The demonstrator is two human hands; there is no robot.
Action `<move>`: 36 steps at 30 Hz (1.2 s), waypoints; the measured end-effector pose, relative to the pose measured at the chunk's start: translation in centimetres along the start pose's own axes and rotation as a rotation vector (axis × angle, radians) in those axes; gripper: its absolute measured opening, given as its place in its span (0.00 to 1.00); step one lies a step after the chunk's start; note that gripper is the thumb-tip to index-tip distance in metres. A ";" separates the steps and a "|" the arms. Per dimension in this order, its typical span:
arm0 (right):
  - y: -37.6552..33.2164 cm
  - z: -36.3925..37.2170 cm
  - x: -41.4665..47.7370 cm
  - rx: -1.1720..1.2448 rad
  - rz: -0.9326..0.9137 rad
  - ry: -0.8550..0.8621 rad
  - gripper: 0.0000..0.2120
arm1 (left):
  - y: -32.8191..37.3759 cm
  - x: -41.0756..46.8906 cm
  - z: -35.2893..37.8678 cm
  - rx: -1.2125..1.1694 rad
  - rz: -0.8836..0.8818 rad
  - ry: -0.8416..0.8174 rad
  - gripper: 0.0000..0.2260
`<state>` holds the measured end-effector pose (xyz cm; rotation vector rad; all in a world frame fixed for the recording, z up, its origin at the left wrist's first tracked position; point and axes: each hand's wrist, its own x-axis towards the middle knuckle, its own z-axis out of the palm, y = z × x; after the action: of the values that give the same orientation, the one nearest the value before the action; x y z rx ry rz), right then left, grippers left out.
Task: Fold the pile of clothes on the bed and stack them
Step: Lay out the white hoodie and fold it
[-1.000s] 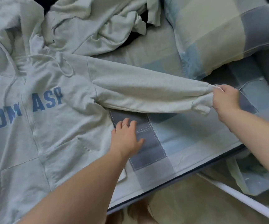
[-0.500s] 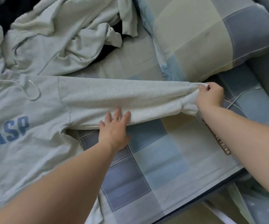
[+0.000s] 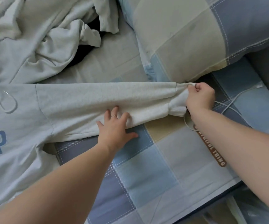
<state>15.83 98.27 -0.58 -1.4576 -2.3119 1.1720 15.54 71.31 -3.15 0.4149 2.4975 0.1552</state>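
Note:
A light grey hoodie (image 3: 22,123) with blue letters lies flat on the bed, its front up. One sleeve (image 3: 98,101) is stretched straight out to the right. My right hand (image 3: 200,97) pinches the sleeve's cuff near the pillow. My left hand (image 3: 114,128) lies flat with spread fingers on the lower edge of the sleeve, partly on the sheet. A crumpled heap of pale clothes (image 3: 38,34) sits behind the hoodie at the top left, with something dark under it.
A checked pillow (image 3: 203,34) in blue, beige and grey lies at the top right. The bed sheet (image 3: 154,172) has the same checks and a brown label. A white cable (image 3: 237,97) runs beside my right hand. The bed's edge is at the bottom right.
The view has shifted right along the sleeve. My left hand slid from the sheet up onto the sleeve's lower edge and further toward the cuff. My right hand keeps hold of the cuff.

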 end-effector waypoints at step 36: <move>4.9 3.8 -29.3 -0.225 -0.060 -0.802 0.13 | -12.7 -17.6 4.3 0.002 0.100 0.093 0.25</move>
<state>32.16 73.24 0.90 -1.0699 -3.0493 1.7656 28.34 53.66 0.31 0.5449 2.5696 0.2163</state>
